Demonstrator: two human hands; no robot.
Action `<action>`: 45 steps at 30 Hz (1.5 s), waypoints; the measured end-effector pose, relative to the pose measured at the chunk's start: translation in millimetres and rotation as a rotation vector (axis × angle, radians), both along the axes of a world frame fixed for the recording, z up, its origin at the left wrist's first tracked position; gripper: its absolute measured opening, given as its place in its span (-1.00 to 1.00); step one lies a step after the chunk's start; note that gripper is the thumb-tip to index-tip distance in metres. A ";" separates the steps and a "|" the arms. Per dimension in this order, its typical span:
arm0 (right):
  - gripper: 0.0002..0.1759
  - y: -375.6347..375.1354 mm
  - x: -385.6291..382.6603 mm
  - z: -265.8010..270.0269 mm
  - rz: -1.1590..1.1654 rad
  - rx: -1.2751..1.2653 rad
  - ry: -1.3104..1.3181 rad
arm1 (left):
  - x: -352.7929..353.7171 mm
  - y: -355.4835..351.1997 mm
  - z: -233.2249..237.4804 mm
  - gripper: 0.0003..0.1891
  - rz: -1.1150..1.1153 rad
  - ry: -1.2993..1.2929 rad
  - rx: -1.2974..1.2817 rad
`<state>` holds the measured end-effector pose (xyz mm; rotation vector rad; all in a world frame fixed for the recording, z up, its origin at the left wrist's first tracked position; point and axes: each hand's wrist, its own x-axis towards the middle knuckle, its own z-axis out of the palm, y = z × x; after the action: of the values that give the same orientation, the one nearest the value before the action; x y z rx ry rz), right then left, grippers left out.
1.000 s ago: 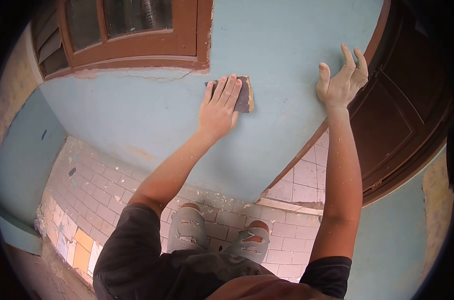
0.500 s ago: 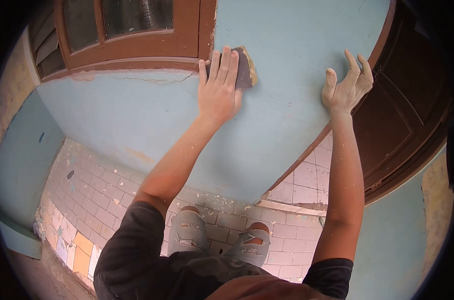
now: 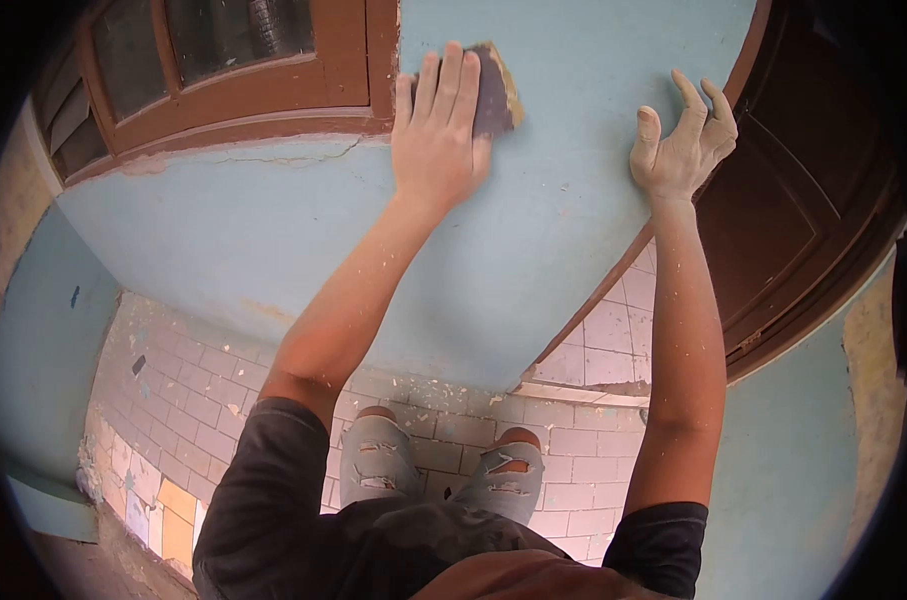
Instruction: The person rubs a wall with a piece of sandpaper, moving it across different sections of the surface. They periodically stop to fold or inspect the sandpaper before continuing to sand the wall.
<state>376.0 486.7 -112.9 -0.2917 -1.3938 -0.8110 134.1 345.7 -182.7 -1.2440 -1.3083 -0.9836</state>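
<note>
My left hand point(image 3: 435, 150) presses a worn, dark sheet of sandpaper point(image 3: 495, 98) flat against the light blue wall point(image 3: 533, 250), just right of the brown window frame's corner. The sheet's ragged yellowish edge sticks out past my fingers, while the thumb side covers its lower part. Farther right, my dust-coated right hand point(image 3: 681, 150) is raised in front of the wall's edge beside the doorway. Its fingers are spread and loosely curled, with nothing in them.
The brown wooden window point(image 3: 228, 100) is at upper left, with a crack running below its sill. A dark brown door point(image 3: 773, 230) stands at right. Paint flakes litter the tiled floor point(image 3: 213, 375) around my knees.
Both hands and the sandpaper sit higher in the view. The wall, window and door have shifted slightly left and up as the camera moved. The left hand keeps the sandpaper.
</note>
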 end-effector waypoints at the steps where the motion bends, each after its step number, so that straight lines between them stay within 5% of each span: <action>1: -0.31 0.5 0.9 -0.8 0.008 0.008 0.016 | 1.4 7.3 55.3 -0.16 0.019 -0.001 0.149; 3: -0.31 1.0 0.5 0.4 0.020 0.014 0.023 | 15.9 3.6 120.9 -0.15 0.164 -0.044 0.121; 4: -0.30 0.7 0.3 0.5 0.045 0.017 0.026 | 20.9 10.5 112.3 -0.15 0.156 -0.051 0.119; 6: -0.30 1.2 1.0 0.3 0.041 0.011 0.024 | 28.4 23.8 64.5 -0.17 0.001 0.002 0.112; 10: -0.29 3.7 2.1 -0.1 0.022 0.028 0.029 | 30.5 0.2 -124.6 -0.15 -0.070 0.126 -0.340; 13: -0.31 4.3 3.5 -0.8 -0.002 0.039 -0.011 | 58.1 6.9 -37.8 -0.10 -0.060 -0.057 -0.176; 15: -0.34 1.6 -0.5 -3.7 0.035 0.001 0.027 | 50.3 30.0 64.8 -0.12 0.016 -0.033 -0.031; 17: -0.29 3.1 3.5 -1.4 0.028 -0.010 0.004 | 65.4 35.2 98.2 -0.11 0.054 -0.009 -0.005; 27: -0.38 -32.0 -24.6 6.5 0.153 -0.035 -0.008 | 51.3 -0.5 98.1 0.12 -0.191 0.336 -0.413; 30: -0.39 -54.2 -49.1 4.1 0.270 -0.039 -0.336 | 23.0 -7.2 112.3 0.24 -0.162 0.419 -0.527; 32: -0.18 -65.9 -48.8 13.2 -0.091 -0.279 -0.529 | -1.5 -19.8 123.4 0.40 -0.109 0.415 -0.522; 37: -0.17 -66.1 -60.8 55.2 -0.257 -0.241 -0.386 | -44.8 -22.0 137.7 0.42 -0.019 0.486 -0.340; 40: -0.40 -54.1 -79.5 -5.5 -0.173 -0.084 -0.060 | -44.7 -20.2 131.6 0.36 0.146 0.516 -0.286; 43: -0.39 -60.1 -78.7 -123.1 -0.156 -0.287 -0.079 | -47.5 -26.2 132.1 0.18 -0.015 0.497 -0.317; 45: -0.38 -61.0 -75.3 -136.3 -0.171 -0.313 -0.088 | -47.3 -26.6 133.4 0.04 0.079 0.529 -0.322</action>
<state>300.7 425.8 -249.2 -0.6303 -1.5957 -0.7497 86.8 319.0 -49.3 -1.5518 -1.1019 -0.3493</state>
